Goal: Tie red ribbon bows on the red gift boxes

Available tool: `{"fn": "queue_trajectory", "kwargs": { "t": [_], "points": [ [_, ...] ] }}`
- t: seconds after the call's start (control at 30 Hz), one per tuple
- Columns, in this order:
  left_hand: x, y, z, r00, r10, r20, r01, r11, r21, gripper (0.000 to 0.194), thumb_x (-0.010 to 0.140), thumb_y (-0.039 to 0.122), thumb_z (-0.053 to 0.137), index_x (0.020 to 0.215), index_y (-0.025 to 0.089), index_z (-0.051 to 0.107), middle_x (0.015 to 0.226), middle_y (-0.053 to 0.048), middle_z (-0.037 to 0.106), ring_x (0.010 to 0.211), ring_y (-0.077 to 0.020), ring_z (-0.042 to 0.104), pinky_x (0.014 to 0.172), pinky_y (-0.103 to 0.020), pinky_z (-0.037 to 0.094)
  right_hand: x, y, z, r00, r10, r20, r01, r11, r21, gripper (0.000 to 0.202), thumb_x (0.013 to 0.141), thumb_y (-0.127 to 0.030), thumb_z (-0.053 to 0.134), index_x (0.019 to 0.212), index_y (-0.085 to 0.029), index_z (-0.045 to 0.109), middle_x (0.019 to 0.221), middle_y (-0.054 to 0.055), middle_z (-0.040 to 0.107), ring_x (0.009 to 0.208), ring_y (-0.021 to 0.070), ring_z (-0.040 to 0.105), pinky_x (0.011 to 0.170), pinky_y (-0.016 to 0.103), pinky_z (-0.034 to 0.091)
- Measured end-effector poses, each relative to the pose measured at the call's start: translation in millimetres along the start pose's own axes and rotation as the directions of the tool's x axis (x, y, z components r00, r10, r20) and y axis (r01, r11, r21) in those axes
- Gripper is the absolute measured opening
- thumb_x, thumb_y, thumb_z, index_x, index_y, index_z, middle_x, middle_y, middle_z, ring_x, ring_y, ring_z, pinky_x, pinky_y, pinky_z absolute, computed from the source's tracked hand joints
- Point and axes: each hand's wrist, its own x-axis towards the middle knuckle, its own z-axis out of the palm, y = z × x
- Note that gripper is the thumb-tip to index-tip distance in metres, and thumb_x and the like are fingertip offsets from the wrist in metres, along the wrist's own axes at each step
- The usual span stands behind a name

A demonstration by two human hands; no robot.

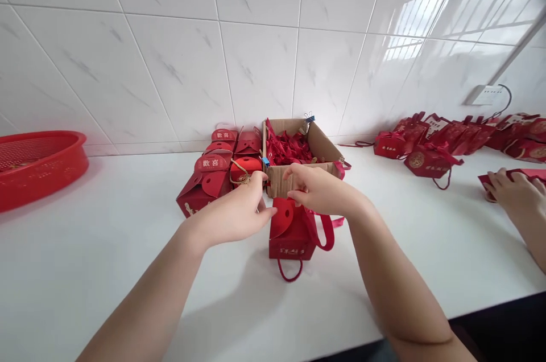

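Observation:
A small red gift box (292, 239) stands on the counter in front of me, with a rounded flap at its top. A dark red cord loop (290, 279) hangs from its front, and a red ribbon (326, 234) loops out at its right. My left hand (239, 205) is at the box's upper left, thumb by the flap edge and fingers apart. Over the box top, my right hand (319, 188) has its fingers curved, with a gap between thumb and forefinger. Parts of both hands' fingers are hidden.
An open cardboard box (326, 143) of red ribbons stands behind, with several red gift boxes (205, 185) to its left. A red plastic basket (46, 171) is far left. At right are ribboned boxes (426, 161) and another person's hand (516, 194) on a red piece.

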Motion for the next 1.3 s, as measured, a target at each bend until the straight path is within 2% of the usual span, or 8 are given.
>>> {"fn": "queue_trajectory", "kwargs": {
  "t": [0.1, 0.23, 0.33, 0.5, 0.67, 0.8, 1.13, 1.3],
  "points": [
    [3, 8, 12.5, 1.000, -0.002, 0.024, 0.001, 0.998, 0.058, 0.049, 0.074, 0.060, 0.051, 0.102, 0.021, 0.040, 0.069, -0.002, 0.060, 0.054, -0.0190, 0.055, 0.043, -0.026, 0.029, -1, 1, -3, 1.000, 0.020, 0.006, -0.020, 1.000, -0.017, 0.017, 0.081, -0.022, 0.046, 0.098, -0.023, 0.050, 0.071, -0.002, 0.057, 0.054, 0.0119, 0.046, 0.046, 0.025, 0.030],
    [6, 12, 20.4, 0.997, -0.035, 0.067, 0.026, 0.992, 0.127, 0.043, 0.073, 0.050, 0.055, 0.100, 0.021, 0.040, 0.059, 0.002, 0.051, 0.046, -0.0167, 0.048, 0.040, -0.026, 0.022, -8, -4, -7, 0.999, -0.037, 0.016, 0.037, 0.999, 0.014, 0.011, 0.082, -0.023, 0.046, 0.092, -0.024, 0.049, 0.074, -0.002, 0.058, 0.061, 0.0131, 0.050, 0.048, 0.025, 0.032],
    [7, 6, 14.2, 0.998, -0.034, 0.056, 0.029, 0.996, 0.080, 0.035, 0.077, 0.043, 0.048, 0.103, 0.021, 0.039, 0.060, 0.002, 0.050, 0.043, -0.0151, 0.044, 0.040, -0.027, 0.021, -6, -4, -2, 0.999, -0.039, 0.009, 0.039, 0.999, -0.003, 0.009, 0.082, -0.025, 0.047, 0.089, -0.024, 0.051, 0.075, 0.000, 0.059, 0.065, 0.0149, 0.052, 0.049, 0.026, 0.032],
    [10, -4, 4.2, 0.999, -0.013, 0.034, 0.013, 1.000, 0.008, 0.033, 0.075, 0.039, 0.051, 0.101, 0.022, 0.039, 0.072, -0.002, 0.059, 0.056, -0.0194, 0.055, 0.046, -0.027, 0.032, 7, -3, 13, 0.998, -0.057, -0.022, 0.056, 0.998, -0.018, 0.017, 0.082, -0.023, 0.047, 0.098, -0.025, 0.052, 0.084, 0.001, 0.063, 0.076, 0.0188, 0.056, 0.058, 0.028, 0.036],
    [14, -7, 6.0, 0.999, 0.034, 0.037, -0.032, 0.998, -0.050, 0.026, 0.076, 0.037, 0.051, 0.095, 0.023, 0.040, 0.078, -0.004, 0.063, 0.068, -0.0228, 0.062, 0.055, -0.029, 0.040, 19, -3, 29, 0.998, -0.045, -0.039, 0.047, 0.998, 0.048, 0.017, 0.085, -0.027, 0.047, 0.102, -0.024, 0.047, 0.079, 0.001, 0.063, 0.080, 0.0215, 0.057, 0.063, 0.030, 0.039],
    [15, -8, 7.0, 1.000, 0.024, 0.018, -0.023, 0.996, -0.083, 0.029, 0.074, 0.036, 0.053, 0.097, 0.022, 0.041, 0.079, -0.006, 0.064, 0.069, -0.0239, 0.064, 0.055, -0.029, 0.042, 22, -4, 38, 0.997, -0.049, -0.063, 0.056, 0.991, 0.124, 0.017, 0.085, -0.023, 0.044, 0.102, -0.024, 0.046, 0.082, 0.002, 0.063, 0.077, 0.0204, 0.058, 0.062, 0.030, 0.040],
    [16, -6, 0.8, 0.999, -0.001, 0.040, 0.005, 0.995, -0.097, 0.028, 0.074, 0.039, 0.053, 0.095, 0.022, 0.046, 0.080, -0.006, 0.067, 0.073, -0.0239, 0.064, 0.059, -0.030, 0.045, 23, -2, 35, 0.997, -0.075, 0.007, 0.072, 0.976, 0.207, 0.011, 0.086, -0.023, 0.044, 0.096, -0.023, 0.047, 0.081, 0.001, 0.066, 0.073, 0.0180, 0.060, 0.064, 0.030, 0.044],
    [16, -11, -9.1, 0.988, -0.009, 0.152, 0.042, 0.975, -0.220, 0.022, 0.074, 0.033, 0.051, 0.093, 0.022, 0.053, 0.092, -0.007, 0.069, 0.087, -0.0233, 0.064, 0.070, -0.031, 0.048, 22, -1, 35, 0.995, -0.087, 0.046, 0.073, 0.965, 0.253, 0.010, 0.087, -0.023, 0.043, 0.096, -0.024, 0.046, 0.080, 0.000, 0.068, 0.076, 0.0174, 0.063, 0.064, 0.030, 0.045]
  ]
}}
